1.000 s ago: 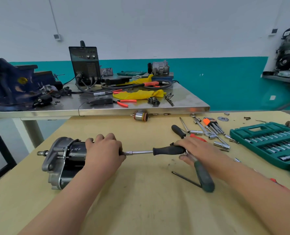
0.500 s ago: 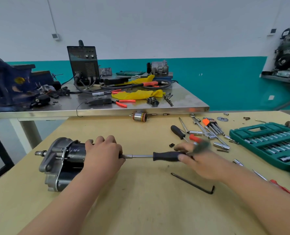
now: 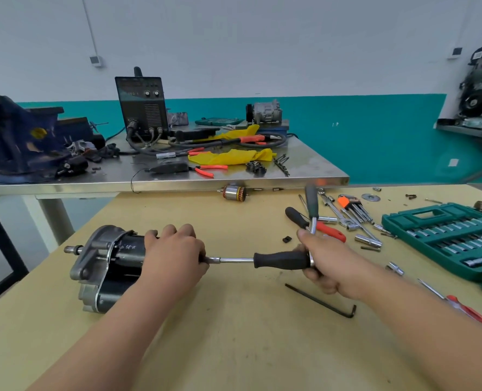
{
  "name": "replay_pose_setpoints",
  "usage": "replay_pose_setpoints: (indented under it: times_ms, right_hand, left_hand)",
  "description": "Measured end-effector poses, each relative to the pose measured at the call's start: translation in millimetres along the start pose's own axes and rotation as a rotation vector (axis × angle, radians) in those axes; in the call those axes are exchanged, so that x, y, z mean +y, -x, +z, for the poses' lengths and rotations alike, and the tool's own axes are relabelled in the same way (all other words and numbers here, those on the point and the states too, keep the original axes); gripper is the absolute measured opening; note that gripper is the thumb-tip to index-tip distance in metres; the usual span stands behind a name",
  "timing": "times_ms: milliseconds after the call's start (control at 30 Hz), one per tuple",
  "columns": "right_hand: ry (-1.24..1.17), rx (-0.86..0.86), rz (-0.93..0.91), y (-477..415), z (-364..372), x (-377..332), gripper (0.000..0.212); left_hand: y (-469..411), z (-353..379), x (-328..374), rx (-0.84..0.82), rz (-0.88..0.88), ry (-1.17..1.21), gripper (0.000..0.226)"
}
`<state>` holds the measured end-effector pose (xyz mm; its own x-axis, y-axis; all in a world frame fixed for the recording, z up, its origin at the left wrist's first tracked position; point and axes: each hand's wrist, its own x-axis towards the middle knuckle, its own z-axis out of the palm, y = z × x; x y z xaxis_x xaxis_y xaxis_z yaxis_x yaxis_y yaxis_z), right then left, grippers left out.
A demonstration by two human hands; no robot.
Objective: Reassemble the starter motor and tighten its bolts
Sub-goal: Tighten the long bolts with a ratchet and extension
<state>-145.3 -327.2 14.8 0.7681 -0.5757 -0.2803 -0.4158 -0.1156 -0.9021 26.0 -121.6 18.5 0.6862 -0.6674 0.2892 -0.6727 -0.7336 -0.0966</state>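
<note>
Starter motor: one starter motor (image 3: 113,266) lies on its side near the left edge of the wooden bench (image 3: 234,334), its long axis running left to right.
Its look: a black cylindrical body with faint white scrawl, joined to a grey cast-metal nose housing at the left end, from which a short steel shaft sticks out toward the bench's left edge.
Left hand: the left hand (image 3: 175,255) is clamped over the right-hand end of the black body, fingers curled across the top.
Right hand: the right hand (image 3: 324,261) grasps the outer end of a socket driver (image 3: 279,260), whose black handle and bright shaft point straight at the motor's rear; the tip is hidden behind the left hand.
Second tool: one ratchet handle (image 3: 311,201), dark-gripped, rises from the same fist toward the far edge.
Loose on the bench: one black L-shaped hex key (image 3: 321,301) just in front of the right hand; one copper-wound armature (image 3: 234,192) at the far edge; one orange-holdered hex key set (image 3: 352,206) and one washer (image 3: 370,197) toward the far right corner.
Right edge: one open teal socket set case (image 3: 443,235), with one red-handled screwdriver (image 3: 465,310) in front of it.
Behind: one steel table (image 3: 304,167) carrying one black welder (image 3: 142,105).
</note>
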Motion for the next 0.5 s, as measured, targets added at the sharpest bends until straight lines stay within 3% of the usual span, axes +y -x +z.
replay_pose_setpoints:
  times_ms: [33,100,167,233,267,300,333,433,500]
  right_hand:
    - [-0.057,-0.033,0.079,1,0,1,0.051]
    - [0.114,-0.044,-0.035,2,-2,5,0.049]
    - [0.647,0.074,-0.378,3,-12,12,0.036]
    - [1.182,0.197,-0.647,0,-21,12,0.042]
    - [1.215,0.221,-0.679,-3,-20,12,0.045]
    - [1.108,0.21,-0.621,-2,-15,10,0.044]
    - [0.852,0.16,-0.494,-1,-7,6,0.045]
    - [0.035,-0.068,0.054,-2,7,-8,0.056]
    - [-0.127,-0.197,0.186,1,6,-9,0.055]
  left_hand:
    - [1,1,2,-0.005,0.003,-0.016,0.022]
    - [0,2,6,-0.006,0.001,-0.045,0.022]
    - [-1,1,8,-0.016,0.005,-0.064,0.022]
    - [0,2,6,-0.008,0.005,-0.049,0.022]
    - [0,1,4,0.013,-0.002,-0.029,0.022]
    - [0,1,1,0.036,-0.01,-0.006,0.021]
    - [1,0,-3,0.049,-0.019,0.014,0.02]
    - [3,0,-9,0.042,-0.024,0.014,0.02]
    - [3,-1,-7,0.029,-0.027,-0.011,0.019]
